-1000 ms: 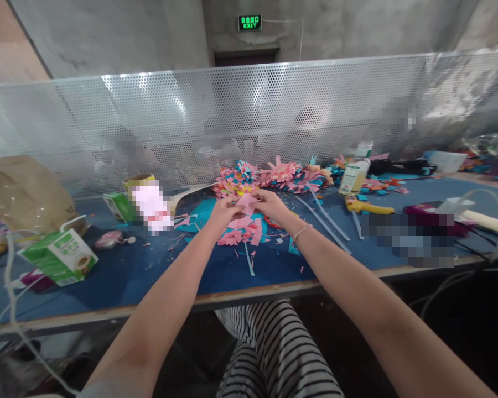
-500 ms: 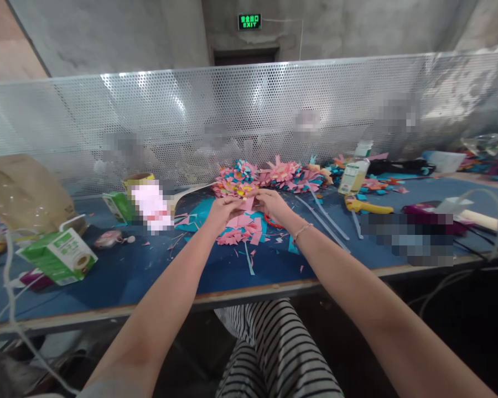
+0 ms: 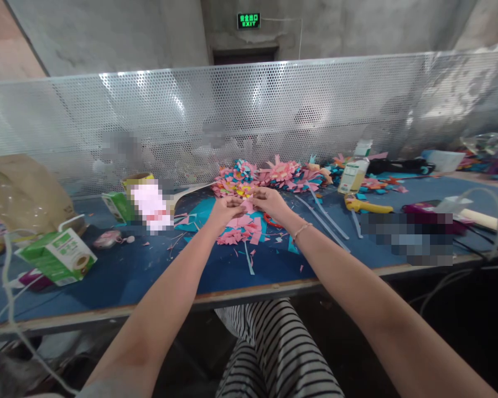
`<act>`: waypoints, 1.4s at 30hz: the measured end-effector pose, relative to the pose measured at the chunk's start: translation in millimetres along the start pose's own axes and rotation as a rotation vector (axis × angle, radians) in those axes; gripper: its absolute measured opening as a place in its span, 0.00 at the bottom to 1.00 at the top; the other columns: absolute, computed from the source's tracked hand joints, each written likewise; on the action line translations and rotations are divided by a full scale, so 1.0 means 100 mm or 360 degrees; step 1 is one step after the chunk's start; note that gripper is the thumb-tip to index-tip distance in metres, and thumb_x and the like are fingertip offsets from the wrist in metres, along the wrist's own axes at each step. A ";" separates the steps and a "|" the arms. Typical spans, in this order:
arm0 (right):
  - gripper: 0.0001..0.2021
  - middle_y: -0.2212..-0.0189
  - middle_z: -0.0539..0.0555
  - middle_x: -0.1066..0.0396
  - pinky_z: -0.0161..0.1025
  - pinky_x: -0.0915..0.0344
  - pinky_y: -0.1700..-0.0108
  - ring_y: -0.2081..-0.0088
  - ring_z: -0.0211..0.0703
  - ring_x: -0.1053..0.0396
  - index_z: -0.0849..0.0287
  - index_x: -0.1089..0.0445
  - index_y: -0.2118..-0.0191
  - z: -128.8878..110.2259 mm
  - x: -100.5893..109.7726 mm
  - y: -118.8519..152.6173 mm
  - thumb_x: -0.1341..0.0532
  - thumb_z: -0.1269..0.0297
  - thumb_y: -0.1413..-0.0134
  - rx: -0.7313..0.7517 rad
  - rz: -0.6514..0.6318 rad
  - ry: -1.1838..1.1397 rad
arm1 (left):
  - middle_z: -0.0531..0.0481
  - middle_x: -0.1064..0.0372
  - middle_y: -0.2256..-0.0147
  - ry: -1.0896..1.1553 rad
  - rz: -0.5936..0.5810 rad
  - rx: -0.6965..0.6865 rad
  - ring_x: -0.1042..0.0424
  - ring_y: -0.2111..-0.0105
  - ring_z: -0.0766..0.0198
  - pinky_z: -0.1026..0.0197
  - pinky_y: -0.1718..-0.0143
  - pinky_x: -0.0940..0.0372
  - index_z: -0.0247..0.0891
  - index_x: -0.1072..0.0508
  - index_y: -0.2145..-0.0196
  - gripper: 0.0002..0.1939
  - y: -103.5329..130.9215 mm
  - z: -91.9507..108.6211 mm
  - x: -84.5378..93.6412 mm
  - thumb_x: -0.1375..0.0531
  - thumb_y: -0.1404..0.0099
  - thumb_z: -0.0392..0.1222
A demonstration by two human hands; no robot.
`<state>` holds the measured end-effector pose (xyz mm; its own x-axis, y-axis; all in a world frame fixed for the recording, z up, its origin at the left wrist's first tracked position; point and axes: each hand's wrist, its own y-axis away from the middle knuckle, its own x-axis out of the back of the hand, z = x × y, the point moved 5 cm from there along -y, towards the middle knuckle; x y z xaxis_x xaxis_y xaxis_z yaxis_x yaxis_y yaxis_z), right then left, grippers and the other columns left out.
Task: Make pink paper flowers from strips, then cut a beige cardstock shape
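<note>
A small pink piece (image 3: 248, 206), apparently paper or felt, is pinched between my two hands above the table. My left hand (image 3: 227, 213) has its fingers closed on its left side. From the right, my right hand (image 3: 270, 202) grips it with thumb and fingers together. Below lies a heap of pink cut pieces (image 3: 239, 231), partly over a teal sheet (image 3: 200, 214). Just beyond the hands sit fringed bundles (image 3: 288, 174) in pink, blue and yellow. A red loop (image 3: 274, 221), perhaps a scissor handle, shows under my right hand.
Right of my hands lie translucent glue sticks (image 3: 324, 221), a yellow glue gun (image 3: 371, 207) and a labelled bottle (image 3: 354, 176). At left stand a green carton (image 3: 60, 257) and a lit phone screen (image 3: 150, 203). A perforated metal screen (image 3: 166, 121) runs along the back.
My fingers have shifted slightly around the pink piece, which sits a little lower between them. The things on the table look unmoved.
</note>
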<state>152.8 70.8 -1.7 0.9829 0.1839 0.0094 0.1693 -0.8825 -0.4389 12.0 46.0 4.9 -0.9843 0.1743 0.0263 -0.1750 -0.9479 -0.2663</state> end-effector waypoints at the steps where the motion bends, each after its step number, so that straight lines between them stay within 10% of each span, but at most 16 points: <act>1: 0.14 0.78 0.47 0.34 0.34 0.37 0.73 0.77 0.33 0.37 0.61 0.32 0.65 0.00 0.00 0.00 0.36 0.64 0.63 0.0014 -0.0003 0.0015 | 0.51 0.31 0.79 -0.0016 -0.0001 0.0009 0.29 0.76 0.67 0.60 0.67 0.33 0.31 0.31 0.75 0.15 0.00 0.00 0.00 0.31 0.60 0.37; 42: 0.16 0.82 0.46 0.38 0.32 0.50 0.77 0.80 0.29 0.48 0.62 0.29 0.74 -0.08 -0.01 0.07 0.35 0.52 0.65 0.0036 0.0050 0.0032 | 0.53 0.36 0.82 -0.0541 -0.0214 -0.0142 0.38 0.80 0.70 0.65 0.76 0.41 0.34 0.28 0.78 0.15 0.01 0.00 -0.06 0.33 0.57 0.48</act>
<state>153.2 61.4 2.5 0.9890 0.1474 0.0134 0.1371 -0.8777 -0.4593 17.8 43.5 4.2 -0.9063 0.1828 0.3809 -0.3152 -0.8930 -0.3213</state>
